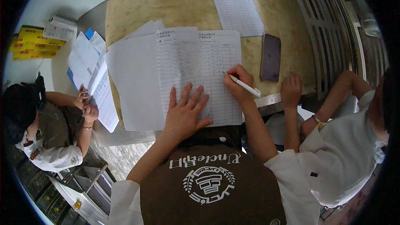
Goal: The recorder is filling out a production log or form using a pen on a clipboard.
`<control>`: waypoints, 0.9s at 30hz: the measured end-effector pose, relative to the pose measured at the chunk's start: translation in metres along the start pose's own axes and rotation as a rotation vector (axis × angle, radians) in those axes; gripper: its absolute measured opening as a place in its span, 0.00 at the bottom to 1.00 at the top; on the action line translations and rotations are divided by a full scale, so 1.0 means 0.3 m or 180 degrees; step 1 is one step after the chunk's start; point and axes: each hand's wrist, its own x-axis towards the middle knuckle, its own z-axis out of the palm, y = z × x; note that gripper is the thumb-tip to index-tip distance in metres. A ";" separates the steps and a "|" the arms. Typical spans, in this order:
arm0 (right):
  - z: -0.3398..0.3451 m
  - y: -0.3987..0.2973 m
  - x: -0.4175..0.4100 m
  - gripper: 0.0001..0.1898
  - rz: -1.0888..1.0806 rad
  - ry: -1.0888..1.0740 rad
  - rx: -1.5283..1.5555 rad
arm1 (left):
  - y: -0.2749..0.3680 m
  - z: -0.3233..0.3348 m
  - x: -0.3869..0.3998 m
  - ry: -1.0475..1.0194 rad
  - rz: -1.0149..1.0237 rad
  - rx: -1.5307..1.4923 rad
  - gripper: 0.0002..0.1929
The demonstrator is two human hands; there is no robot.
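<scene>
My right hand (pixel 240 82) grips a white pen (pixel 245 86), its tip on or just above a printed form (pixel 221 56) with a ruled table. Spread flat, my left hand (pixel 187 112) presses down on the papers, its fingers apart. Under those fingers lies another printed form (pixel 178 68), its columns filled with small marks. To its left a blank white sheet (pixel 137 84) covers part of the board, and more sheet corners stick out behind it. Both forms bear writing.
A dark smartphone (pixel 270 57) and a clipboard (pixel 239 12) with a form lie on the yellowish tabletop (pixel 162 3). At left a person's hands (pixel 89 109) hold a pen over papers (pixel 104 103). Another person's hand (pixel 292 89) rests at the right edge. A slatted metal rack (pixel 325 37) stands beyond.
</scene>
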 end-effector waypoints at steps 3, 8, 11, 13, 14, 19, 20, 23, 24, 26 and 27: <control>0.003 -0.004 0.003 0.06 -0.0223 0.0055 -0.0169 | -0.001 0.001 -0.005 -0.0068 0.0112 -0.0172 0.35; 0.017 -0.010 0.006 0.06 -0.0315 0.0070 -0.0230 | -0.001 0.004 -0.010 0.0010 0.0079 -0.0147 0.34; 0.015 -0.016 0.004 0.06 -0.0358 0.0031 -0.0268 | 0.000 0.001 -0.009 0.0036 0.0078 -0.0147 0.33; 0.010 -0.017 0.008 0.06 -0.0307 0.0003 -0.0228 | 0.002 0.002 -0.004 0.0035 0.0086 -0.0151 0.32; 0.010 -0.017 0.009 0.06 -0.0264 0.0087 -0.0127 | 0.002 0.002 -0.001 0.0034 0.0085 -0.0156 0.32; 0.025 -0.009 0.007 0.06 -0.0329 0.0156 -0.0294 | 0.003 0.004 -0.006 0.0033 0.0074 -0.0119 0.32; 0.026 -0.014 0.007 0.06 -0.0320 0.0170 -0.0257 | 0.003 0.003 -0.006 0.0040 0.0065 -0.0123 0.32; 0.026 -0.017 0.009 0.06 -0.0324 0.0189 -0.0251 | 0.002 0.007 -0.004 0.0021 0.0078 -0.0139 0.32; 0.025 -0.016 0.008 0.06 -0.0328 0.0186 -0.0284 | 0.002 0.007 -0.004 0.0019 0.0079 -0.0138 0.32; 0.026 -0.014 0.008 0.05 -0.0358 0.0185 -0.0281 | 0.003 0.006 -0.006 0.0022 0.0069 -0.0119 0.32; 0.026 -0.013 0.009 0.05 -0.0389 0.0185 -0.0279 | 0.003 0.007 -0.006 0.0019 0.0071 -0.0120 0.32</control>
